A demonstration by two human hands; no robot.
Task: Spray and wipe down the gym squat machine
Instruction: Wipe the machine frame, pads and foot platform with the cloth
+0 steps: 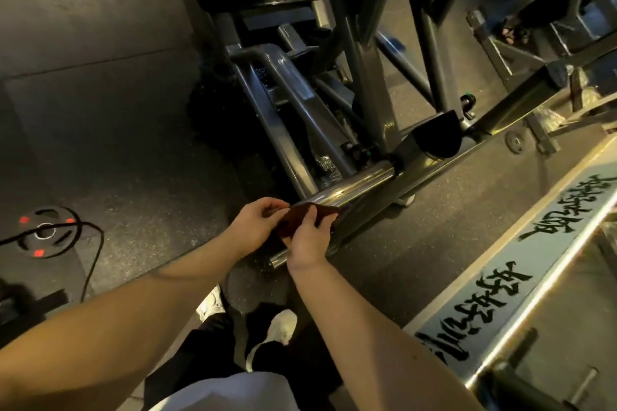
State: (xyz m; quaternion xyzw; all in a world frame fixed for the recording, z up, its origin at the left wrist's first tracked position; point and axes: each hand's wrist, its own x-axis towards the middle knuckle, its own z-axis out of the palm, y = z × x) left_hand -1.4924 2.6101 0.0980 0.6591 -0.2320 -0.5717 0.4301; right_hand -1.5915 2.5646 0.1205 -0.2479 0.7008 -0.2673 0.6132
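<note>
Two hands: left hand [255, 222] and right hand [309, 240] each pinch an edge of a dark cloth [302, 213], fingers curled.
Cloth: at the near end of the chrome bar [355, 184] of the squat machine [367, 83] — whether it touches, I cannot tell.
Progress: probably early, with one bar in hand and the rest of the frame left.
Containers: none in sight — no spray bottle.

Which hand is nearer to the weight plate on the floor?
Left. The left hand grips the cloth on the side facing the weight plate; the right hand is farther off.
</note>
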